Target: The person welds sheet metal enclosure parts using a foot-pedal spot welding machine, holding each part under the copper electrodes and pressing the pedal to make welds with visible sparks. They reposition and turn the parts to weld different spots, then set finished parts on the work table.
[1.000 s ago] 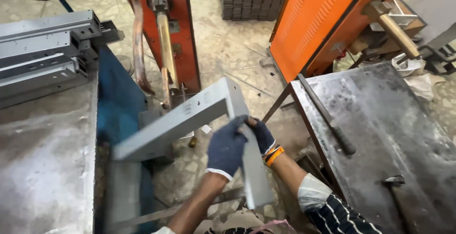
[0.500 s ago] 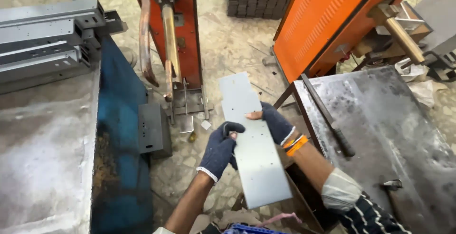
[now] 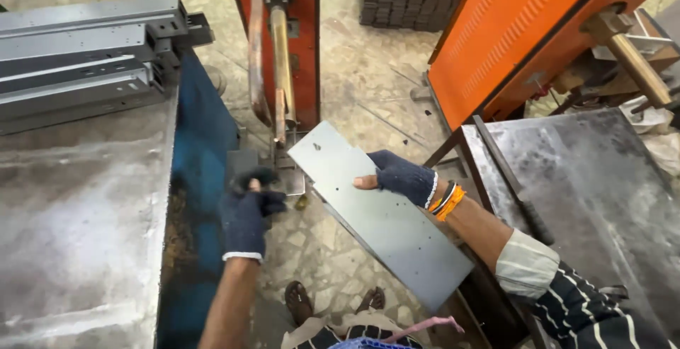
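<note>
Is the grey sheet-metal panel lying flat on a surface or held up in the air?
Held in the air, tilted. Only the right hand grips the sheet-metal panel at its edge, with floor beneath it; the left hand is off it.

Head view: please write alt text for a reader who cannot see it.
The gloved right hand holds a flat grey metal panel tilted over the tiled floor, while the gloved left hand is off it, beside a blue workbench. An orange-red machine stands ahead.

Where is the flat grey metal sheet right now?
In the head view, the grey metal sheet is mid-frame, held tilted by the gloved right hand, below the red machine.
</note>
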